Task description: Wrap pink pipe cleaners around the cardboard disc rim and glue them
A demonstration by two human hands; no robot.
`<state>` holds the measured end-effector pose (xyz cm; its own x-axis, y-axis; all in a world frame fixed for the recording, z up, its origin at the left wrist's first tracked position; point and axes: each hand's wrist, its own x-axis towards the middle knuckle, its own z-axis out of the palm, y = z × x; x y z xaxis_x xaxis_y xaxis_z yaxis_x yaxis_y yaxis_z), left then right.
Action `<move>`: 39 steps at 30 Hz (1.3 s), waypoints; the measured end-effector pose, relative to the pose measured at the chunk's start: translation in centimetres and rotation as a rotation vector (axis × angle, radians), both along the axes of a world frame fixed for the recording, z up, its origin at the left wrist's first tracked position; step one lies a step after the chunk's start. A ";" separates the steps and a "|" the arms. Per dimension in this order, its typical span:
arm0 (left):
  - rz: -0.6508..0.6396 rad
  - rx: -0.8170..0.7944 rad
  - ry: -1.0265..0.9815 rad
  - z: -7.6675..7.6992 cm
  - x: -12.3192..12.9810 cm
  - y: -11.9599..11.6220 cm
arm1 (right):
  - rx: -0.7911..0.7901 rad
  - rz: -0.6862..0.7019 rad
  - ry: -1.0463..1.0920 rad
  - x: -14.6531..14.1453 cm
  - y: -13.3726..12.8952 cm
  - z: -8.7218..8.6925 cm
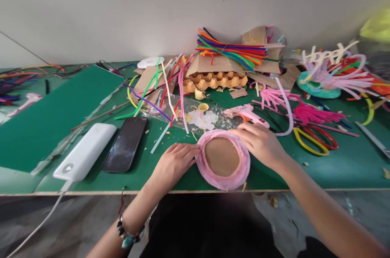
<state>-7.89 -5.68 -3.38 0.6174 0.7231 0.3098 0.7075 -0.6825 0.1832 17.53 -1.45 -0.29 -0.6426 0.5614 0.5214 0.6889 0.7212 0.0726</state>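
Observation:
A round cardboard disc (pixel 222 156) with a thick pale-pink fuzzy ring (pixel 224 183) around its edge lies near the front of the green table. My left hand (pixel 178 162) grips the ring's left side, fingers together and thumb tucked low. At the upper right of the ring, my right hand (pixel 258 142) is closed on the rim; its fingertips are partly hidden. Just beyond my right hand lies a pink glue gun (pixel 246 115). A white patch of dried glue (pixel 202 120) on clear plastic sits behind the ring, with a small yellowish cup (pixel 203 107) beside it.
A white power bank (pixel 87 150) and a black phone (pixel 126 144) lie to the left. Behind are an egg carton (pixel 216 80) and bundled pipe cleaners (pixel 231 48). Red-and-yellow handled scissors (pixel 315 140) and pink pipe-cleaner bunches (pixel 315 115) lie right. The table's front edge (pixel 100 194) is close.

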 end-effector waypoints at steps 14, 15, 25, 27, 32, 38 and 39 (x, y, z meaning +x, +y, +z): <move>0.051 0.050 -0.060 -0.3 1.7 -0.9 | -0.134 0.024 -0.043 -0.3 0.7 0.1; 0.057 -0.011 -0.086 -0.1 1.6 -0.9 | -0.143 0.019 -0.046 -0.4 0.8 0.2; 0.131 -0.471 -0.273 2.9 1.1 4.9 | -0.072 0.024 -0.080 -1.1 1.3 -0.1; 0.114 -0.500 -0.261 3.0 1.6 6.5 | -0.058 0.013 -0.070 -1.2 1.3 -0.2; 0.014 -0.549 -0.191 2.3 2.7 8.9 | -0.058 -0.016 -0.057 -1.3 1.2 -0.5; 0.011 -0.556 -0.189 1.5 3.1 9.5 | -0.099 -0.035 -0.048 -1.2 1.6 -1.1; 0.006 -0.552 -0.187 1.4 3.1 9.5 | -0.110 -0.037 -0.050 -1.1 1.6 -1.2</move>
<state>-4.78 3.84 -1.94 0.5840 0.8117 -0.0105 0.6321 -0.4466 0.6332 16.39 0.20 -1.45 -0.6441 0.6374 0.4230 0.7126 0.7009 0.0290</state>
